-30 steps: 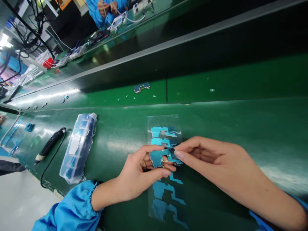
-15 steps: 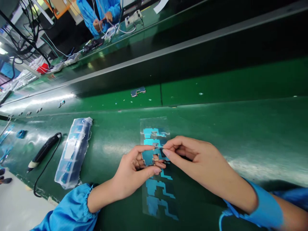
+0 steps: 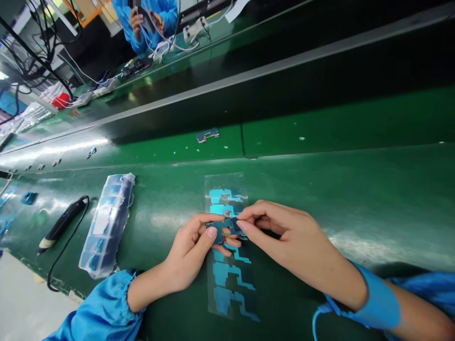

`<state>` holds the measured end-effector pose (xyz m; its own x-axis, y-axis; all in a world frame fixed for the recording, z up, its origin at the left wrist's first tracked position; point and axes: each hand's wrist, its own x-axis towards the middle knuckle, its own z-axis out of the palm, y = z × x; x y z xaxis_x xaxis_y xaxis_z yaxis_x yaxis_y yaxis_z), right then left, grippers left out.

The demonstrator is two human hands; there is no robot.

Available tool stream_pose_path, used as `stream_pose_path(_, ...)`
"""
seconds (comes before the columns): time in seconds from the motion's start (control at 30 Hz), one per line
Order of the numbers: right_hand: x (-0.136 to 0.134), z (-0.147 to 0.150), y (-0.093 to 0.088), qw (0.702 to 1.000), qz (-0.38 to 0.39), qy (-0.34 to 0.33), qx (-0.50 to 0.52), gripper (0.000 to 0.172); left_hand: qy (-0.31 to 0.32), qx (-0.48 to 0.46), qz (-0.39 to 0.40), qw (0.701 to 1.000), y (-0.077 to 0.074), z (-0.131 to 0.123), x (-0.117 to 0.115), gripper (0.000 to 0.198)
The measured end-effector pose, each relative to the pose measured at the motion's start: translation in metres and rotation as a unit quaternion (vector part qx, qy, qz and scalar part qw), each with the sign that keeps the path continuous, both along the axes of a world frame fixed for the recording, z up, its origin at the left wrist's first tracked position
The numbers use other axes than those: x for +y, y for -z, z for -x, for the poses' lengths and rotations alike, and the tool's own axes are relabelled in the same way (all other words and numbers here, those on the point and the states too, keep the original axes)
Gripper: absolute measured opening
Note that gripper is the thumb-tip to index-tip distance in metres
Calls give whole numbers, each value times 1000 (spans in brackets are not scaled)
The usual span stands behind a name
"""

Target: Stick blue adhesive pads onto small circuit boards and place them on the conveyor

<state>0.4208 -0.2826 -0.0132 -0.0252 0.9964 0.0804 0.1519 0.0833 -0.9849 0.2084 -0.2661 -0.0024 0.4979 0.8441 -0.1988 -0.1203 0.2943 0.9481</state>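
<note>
My left hand (image 3: 194, 251) holds a small circuit board (image 3: 217, 232), its thumb lying on the board's face and the other fingers behind and along the edges. The board looks dark blue-green, with a cut-out in it. At its right end, my right hand (image 3: 272, 225) is closed, thumb and forefinger pinched together on that end; whether a thin film is between them is too small to tell. Below both hands lies a clear sheet (image 3: 229, 180) with several blue cut-out stickers (image 3: 222, 274), partly hidden by my fingers and the board.
Left of my hands lie a clear plastic packet (image 3: 106, 222) of blue sheets and a black corded tool (image 3: 64, 225). Another circuit board (image 3: 208, 135) rests on the green strip beyond. A blue ring (image 3: 28, 198) is at far left. Across the bench, a co-worker's hands (image 3: 145, 22) show.
My left thumb has moved up from the board's lower edge onto its face. Board and hands have shifted slightly left in view. The co-worker's hands have risen, now holding a dark flat object.
</note>
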Motion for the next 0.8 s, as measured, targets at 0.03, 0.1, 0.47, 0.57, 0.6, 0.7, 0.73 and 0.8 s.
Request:
stream_pose_path(0.03,0,0,0,1000,-2,2,-2,11,-1,1,0,1000,1,0,0,21)
stream_pose_path(0.1,1,0,-1,1000,0,5,-3,11,-2,7,5,1000,1,1,0,22)
stream_pose_path(0.47,0,0,-2,1000,-14,14,-24,12,-9,9,22,1000,-1,0,2,27)
stream_pose_path(0.57,0,0,-2,1000,-14,14,-7,10,-12,11,21,1000,0,0,2,29)
stream_pose_path(0.6,0,0,-2,1000,-13,13,-1,10,-12,10,23,1000,0,0,2,28)
stream_pose_path(0.7,-1,0,-2,1000,-10,8,12,8,-11,1,28,1000,-1,0,2,26)
stream_pose_path(0.73,-1,0,-2,1000,-7,8,16,8,-11,-2,29,1000,-1,0,2,26)
stream_pose_path(0.8,0,-1,-2,1000,6,7,21,9,-12,-3,30,999,-2,0,2,26)
